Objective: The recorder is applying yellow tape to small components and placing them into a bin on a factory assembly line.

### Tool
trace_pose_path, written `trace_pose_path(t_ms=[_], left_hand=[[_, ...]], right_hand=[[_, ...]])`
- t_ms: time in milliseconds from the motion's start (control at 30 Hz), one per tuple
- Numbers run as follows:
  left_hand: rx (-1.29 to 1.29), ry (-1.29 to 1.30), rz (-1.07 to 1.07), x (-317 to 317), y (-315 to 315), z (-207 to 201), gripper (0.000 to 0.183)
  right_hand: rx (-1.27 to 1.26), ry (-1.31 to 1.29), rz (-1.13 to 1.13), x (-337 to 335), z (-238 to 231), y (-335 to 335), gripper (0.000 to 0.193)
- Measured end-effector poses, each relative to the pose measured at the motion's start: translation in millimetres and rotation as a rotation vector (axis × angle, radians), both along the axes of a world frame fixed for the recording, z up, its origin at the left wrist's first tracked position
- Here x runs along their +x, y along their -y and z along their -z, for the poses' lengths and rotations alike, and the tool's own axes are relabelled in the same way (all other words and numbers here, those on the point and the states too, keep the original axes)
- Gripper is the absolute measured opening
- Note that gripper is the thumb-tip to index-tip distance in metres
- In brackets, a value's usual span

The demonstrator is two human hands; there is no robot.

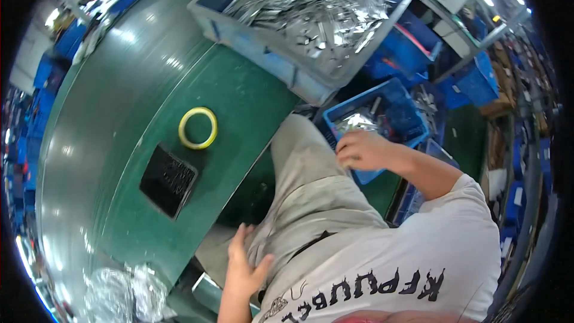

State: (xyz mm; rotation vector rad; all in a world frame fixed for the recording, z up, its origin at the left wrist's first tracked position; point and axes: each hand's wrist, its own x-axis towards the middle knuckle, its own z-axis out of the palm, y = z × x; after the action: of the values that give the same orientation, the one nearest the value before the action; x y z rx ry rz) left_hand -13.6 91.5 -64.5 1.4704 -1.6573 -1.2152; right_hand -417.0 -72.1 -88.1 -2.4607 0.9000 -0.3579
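My right hand is at the near edge of a small blue bin, its fingers curled together. Whatever they may hold is hidden. Shiny metal pieces lie in that bin. Low in front of my body, beside my lap, my left hand has its fingers and thumb apart with nothing in them. The green table lies to the left. On it are a yellow tape roll and a black tray with small dark contents I cannot make out.
A large blue-grey crate heaped with thin metal strips stands at the table's far end. Clear plastic bags lie at the near left. More blue bins stand at the far right, by a metal frame.
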Motion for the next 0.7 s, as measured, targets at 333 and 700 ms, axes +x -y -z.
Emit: trace_pose_path(t_ms=[333, 700], left_hand=[[-0.045, 0.373, -0.057, 15.2, 11.6, 17.5, 0.038], [0.059, 0.430, -0.233, 15.4, -0.9, 15.9, 0.022]], right_hand=[[-0.730, -0.074, 0.541, -41.9, -103.5, 34.4, 0.013], [-0.185, -0.866, 0.733, 16.1, -139.6, 201.1, 0.029]])
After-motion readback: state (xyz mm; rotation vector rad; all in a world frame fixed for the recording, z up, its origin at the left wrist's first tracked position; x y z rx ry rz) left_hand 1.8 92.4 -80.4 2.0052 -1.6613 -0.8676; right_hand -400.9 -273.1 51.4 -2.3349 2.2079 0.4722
